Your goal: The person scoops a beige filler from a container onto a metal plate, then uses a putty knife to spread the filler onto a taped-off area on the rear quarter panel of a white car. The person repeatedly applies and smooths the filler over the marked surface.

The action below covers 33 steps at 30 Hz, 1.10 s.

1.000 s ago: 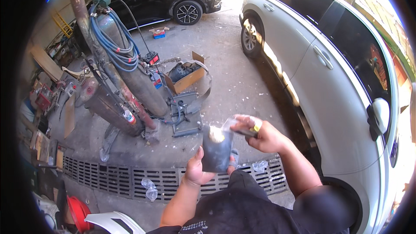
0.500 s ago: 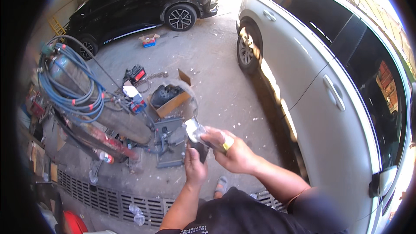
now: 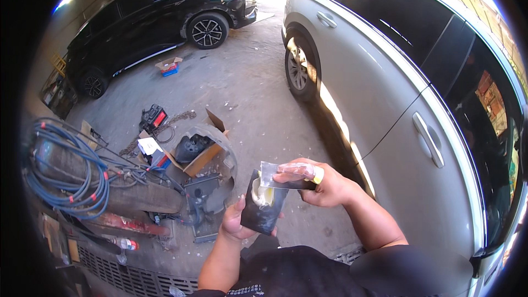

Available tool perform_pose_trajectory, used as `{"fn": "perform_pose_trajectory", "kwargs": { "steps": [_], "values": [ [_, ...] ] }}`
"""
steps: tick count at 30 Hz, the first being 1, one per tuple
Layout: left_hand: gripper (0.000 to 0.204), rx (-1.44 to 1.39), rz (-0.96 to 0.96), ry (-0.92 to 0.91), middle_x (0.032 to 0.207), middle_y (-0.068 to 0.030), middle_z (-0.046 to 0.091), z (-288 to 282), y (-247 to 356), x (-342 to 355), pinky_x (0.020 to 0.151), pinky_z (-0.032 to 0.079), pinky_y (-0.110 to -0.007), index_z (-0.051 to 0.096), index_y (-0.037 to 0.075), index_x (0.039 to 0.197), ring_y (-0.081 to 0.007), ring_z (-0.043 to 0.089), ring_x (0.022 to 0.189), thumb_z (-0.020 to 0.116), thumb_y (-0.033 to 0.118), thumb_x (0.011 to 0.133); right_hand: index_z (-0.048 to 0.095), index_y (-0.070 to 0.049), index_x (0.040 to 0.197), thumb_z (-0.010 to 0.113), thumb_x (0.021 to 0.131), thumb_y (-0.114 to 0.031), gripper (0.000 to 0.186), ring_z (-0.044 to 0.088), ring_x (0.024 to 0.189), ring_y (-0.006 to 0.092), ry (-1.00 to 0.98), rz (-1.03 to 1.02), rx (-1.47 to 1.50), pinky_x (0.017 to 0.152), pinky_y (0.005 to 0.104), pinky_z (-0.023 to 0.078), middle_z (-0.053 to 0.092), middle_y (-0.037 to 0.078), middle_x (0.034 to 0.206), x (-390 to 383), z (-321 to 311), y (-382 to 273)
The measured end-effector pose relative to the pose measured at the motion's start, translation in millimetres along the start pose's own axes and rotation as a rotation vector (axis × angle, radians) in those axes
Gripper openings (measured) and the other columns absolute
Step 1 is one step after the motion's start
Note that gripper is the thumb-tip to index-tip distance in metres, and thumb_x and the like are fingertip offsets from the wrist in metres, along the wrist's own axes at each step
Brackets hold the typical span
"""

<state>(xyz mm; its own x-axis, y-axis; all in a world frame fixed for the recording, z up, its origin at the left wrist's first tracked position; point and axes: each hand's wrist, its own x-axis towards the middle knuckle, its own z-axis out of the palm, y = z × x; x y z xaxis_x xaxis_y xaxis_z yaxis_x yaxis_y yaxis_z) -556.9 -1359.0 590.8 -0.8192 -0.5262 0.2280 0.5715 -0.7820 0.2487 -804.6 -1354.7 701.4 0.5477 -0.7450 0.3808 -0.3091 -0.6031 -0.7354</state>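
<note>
My left hand (image 3: 234,221) grips a dark, flat mixing board (image 3: 259,219) by its edge. A dollop of cream-coloured putty (image 3: 262,195) lies on the upper part of that board. Above it, my right hand (image 3: 330,184) is closed on a flat, greyish putty spreader (image 3: 270,176), fingers laid along its blade. The spreader's end overlaps the board's top edge beside the putty. Whitish smears coat my right fingers, and a yellow patch shows near the knuckles; I cannot tell what it is.
A silver car (image 3: 385,126) stands close on the right. Left are gas cylinders (image 3: 148,201) with coiled blue hoses (image 3: 71,187). An open cardboard box (image 3: 206,159) and a grey tray (image 3: 202,187) lie ahead. A black car (image 3: 143,27) is farther back; a floor grate (image 3: 137,275) runs nearby.
The board has turned its face up toward me, so the putty on it now shows. My right hand has moved rightward with the spreader. The whole view has shifted a little.
</note>
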Motion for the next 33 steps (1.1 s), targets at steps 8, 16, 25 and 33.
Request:
{"fn": "perform_pose_trajectory", "kwargs": {
  "steps": [8, 16, 25, 33],
  "values": [
    [0.070, 0.174, 0.185, 0.114, 0.142, -0.0193, 0.040, -27, 95, 119, 0.086, 0.050, -0.059, 0.030, 0.007, 0.145, -0.0403, 0.043, 0.128, 0.051, 0.049, 0.093, 0.042, -0.007, 0.136, 0.053, 0.072, 0.011, 0.067, 0.061, 0.110, 0.0225, 0.222, 0.197, 0.128, 0.094, 0.0356, 0.047, 0.060, 0.013, 0.126, 52, -77, 109],
    [0.076, 0.626, 0.518, 0.301, 0.141, -0.0183, 0.042, -49, 158, 236, 0.107, 0.035, -0.049, 0.028, 0.003, 0.144, -0.0317, 0.041, 0.131, 0.045, 0.057, 0.093, 0.034, -0.008, 0.142, 0.060, 0.080, 0.010, 0.069, 0.055, 0.115, 0.0216, 0.387, 0.510, 1.108, 0.096, 0.0337, 0.045, 0.054, 0.017, 0.129, 119, -83, 189],
    [0.049, 1.357, 0.477, 0.401, 0.124, -0.0087, 0.055, -117, 233, 348, 0.093, 0.044, -0.030, 0.046, -0.003, 0.133, -0.0144, 0.053, 0.109, 0.042, 0.035, 0.102, 0.033, -0.007, 0.143, 0.063, 0.075, 0.009, 0.075, 0.051, 0.119, 0.0206, 0.412, 0.409, 1.183, 0.098, 0.0335, 0.044, 0.048, 0.017, 0.135, 218, -189, 308],
    [0.067, 0.228, 0.129, 0.228, 0.127, -0.0226, 0.053, -147, 306, 428, 0.070, 0.056, -0.057, 0.037, 0.003, 0.138, -0.0450, 0.060, 0.103, 0.053, 0.048, 0.092, 0.044, -0.003, 0.136, 0.048, 0.068, 0.016, 0.070, 0.050, 0.125, 0.0260, -0.020, -0.248, 0.387, 0.102, 0.0393, 0.040, 0.060, 0.013, 0.126, 302, -321, 352]
  ]
}}
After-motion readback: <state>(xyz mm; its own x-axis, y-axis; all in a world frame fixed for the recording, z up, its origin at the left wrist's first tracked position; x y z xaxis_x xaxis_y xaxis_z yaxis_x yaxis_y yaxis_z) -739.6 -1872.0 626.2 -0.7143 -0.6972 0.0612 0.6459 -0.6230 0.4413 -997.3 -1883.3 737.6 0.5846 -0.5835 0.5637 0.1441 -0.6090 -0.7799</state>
